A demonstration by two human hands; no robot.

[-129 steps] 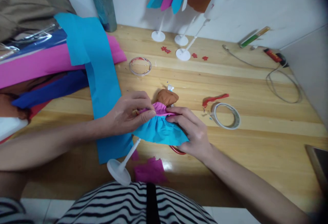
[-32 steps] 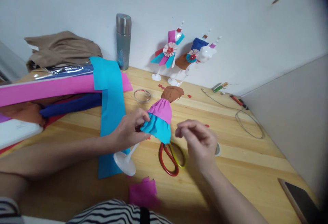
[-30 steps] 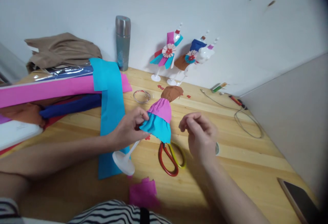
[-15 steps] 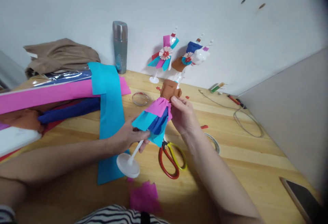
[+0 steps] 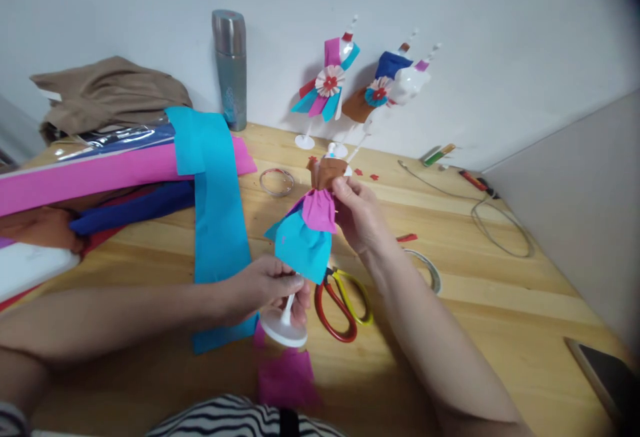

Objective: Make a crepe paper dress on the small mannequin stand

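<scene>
A crepe-paper figure [image 5: 303, 245] with a brown top, pink waist and turquoise skirt stands tilted on a thin stem with a round white base [image 5: 283, 329]. My left hand [image 5: 267, 288] is closed around the stem just below the skirt. Pinched against the right side of the brown top and pink waist is my right hand [image 5: 356, 207], its thumb in front and its other fingers partly hidden. Below the skirt lie scissors [image 5: 345, 314] with one red and one yellow handle.
Turquoise paper [image 5: 220, 237] drapes over rolls of pink paper [image 5: 125, 174] on the left. Similar decorated figures [image 5: 325, 84] stand by the wall, near a steel flask [image 5: 231, 70]. A wire coil [image 5: 277, 182], tape roll [image 5: 427, 267], cable [image 5: 500, 237], pink scrap [image 5: 287, 377] and phone [image 5: 600, 377] lie around.
The figure has been turned about its stem: the blue panel has gone from the front and a broad turquoise panel faces me. Its base and my left hand have shifted right.
</scene>
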